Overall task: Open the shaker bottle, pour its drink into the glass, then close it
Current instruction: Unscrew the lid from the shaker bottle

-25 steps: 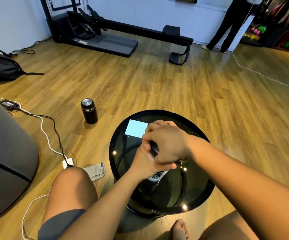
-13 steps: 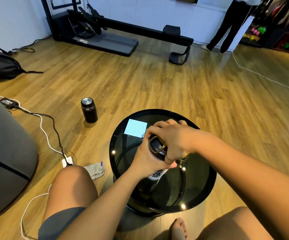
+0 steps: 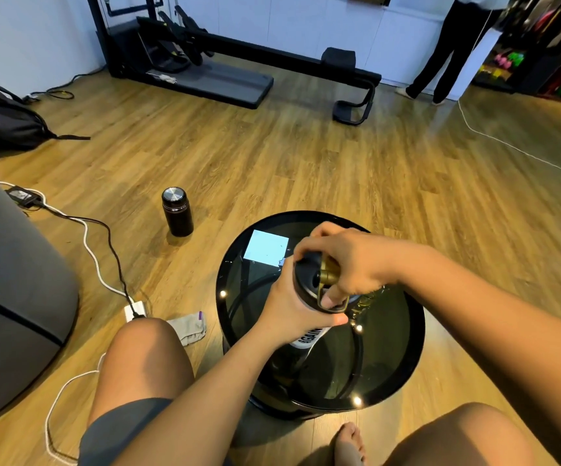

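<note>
Left hand (image 3: pixel 292 311) was clamped round the shaker bottle (image 3: pixel 306 338), which stood mid-counter (image 3: pixel 407 364). Right hand (image 3: pixel 349 264) pinched the gold flip cap (image 3: pixel 328 274) at the lid's three o'clock, glass (image 3: pixel 366 299) just beyond.

The left hand (image 3: pixel 289 314) gripped the body of the shaker bottle (image 3: pixel 309 338) above a round black glass table (image 3: pixel 238 297). The right hand (image 3: pixel 349 264) closed over the bottle's black lid (image 3: pixel 309 280), fingers on its gold flip cap (image 3: pixel 328 272). A glass (image 3: pixel 366 302), mostly hidden, stood just beside the bottle. A dark flask (image 3: pixel 177 211) stood on the wooden floor (image 3: pixel 306 163).
</note>
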The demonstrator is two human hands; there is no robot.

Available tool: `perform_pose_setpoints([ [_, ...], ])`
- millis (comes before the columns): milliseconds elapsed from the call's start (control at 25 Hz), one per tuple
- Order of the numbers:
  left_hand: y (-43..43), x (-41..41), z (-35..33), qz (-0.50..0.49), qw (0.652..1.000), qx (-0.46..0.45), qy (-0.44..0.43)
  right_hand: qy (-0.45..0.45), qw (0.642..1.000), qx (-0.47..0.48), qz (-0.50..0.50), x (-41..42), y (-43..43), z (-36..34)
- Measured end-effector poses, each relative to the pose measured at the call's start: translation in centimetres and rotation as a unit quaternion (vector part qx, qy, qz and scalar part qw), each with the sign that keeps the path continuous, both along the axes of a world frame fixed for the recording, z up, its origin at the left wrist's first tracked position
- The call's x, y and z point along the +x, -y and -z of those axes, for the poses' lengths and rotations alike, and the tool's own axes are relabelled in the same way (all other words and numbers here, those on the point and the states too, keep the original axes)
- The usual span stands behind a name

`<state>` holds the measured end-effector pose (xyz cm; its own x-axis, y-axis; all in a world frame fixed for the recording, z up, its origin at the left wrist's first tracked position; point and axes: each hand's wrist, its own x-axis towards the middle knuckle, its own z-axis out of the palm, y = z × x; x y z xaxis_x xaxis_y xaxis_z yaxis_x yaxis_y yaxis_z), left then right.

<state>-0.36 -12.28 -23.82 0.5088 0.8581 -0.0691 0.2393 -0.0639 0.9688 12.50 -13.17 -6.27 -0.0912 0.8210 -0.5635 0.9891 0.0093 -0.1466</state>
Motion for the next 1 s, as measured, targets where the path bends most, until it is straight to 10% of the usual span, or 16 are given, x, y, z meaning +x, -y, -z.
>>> perform_pose_setpoints([
  [160,0.0,0.0,-0.1,0.008,1.0,-0.013,0.001,-0.002,1.0,0.021,0.012,0.1,0.0,0.2],
  [320,0.0,0.0,0.1,0.005,1.0,-0.015,-0.003,0.184,0.971,0.09,0.124,-1.2,-0.2,1.5],
  [640,0.1,0.0,-0.4,0.001,1.0,-0.007,0.013,-0.005,1.0,-0.029,0.008,0.3,-0.3,0.3],
  [840,-0.1,0.1,0.2,0.008,1.0,-0.005,0.01,0.149,0.976,0.111,0.113,-1.2,0.2,1.8],
  [1000,0.0,0.1,0.2,-0.007,1.0,0.009,0.01,0.019,1.0,0.015,0.018,-1.1,0.3,1.7],
])
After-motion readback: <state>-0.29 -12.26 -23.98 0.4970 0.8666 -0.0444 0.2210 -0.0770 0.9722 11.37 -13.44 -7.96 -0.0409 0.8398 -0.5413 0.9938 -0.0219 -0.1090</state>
